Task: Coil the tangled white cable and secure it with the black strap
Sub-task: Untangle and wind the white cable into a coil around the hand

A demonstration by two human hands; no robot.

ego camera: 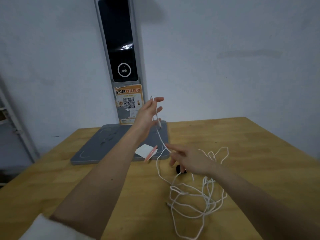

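Observation:
The tangled white cable [190, 196] lies in loose loops on the wooden table [69, 179], right of centre. One end rises to my left hand [147, 116], which is raised above the table and holds that end against its spread fingers. From there the cable runs down to my right hand [190, 161], whose straight fingers touch it at the index fingertip. A small black strap [179, 169] sits on the table, partly hidden under my right hand.
A grey base plate [103, 146] with a tall black-screened post [119, 40] stands at the table's back edge against the wall. A white slip of paper [143, 150] and a pink object [151, 154] lie on the plate's right front corner.

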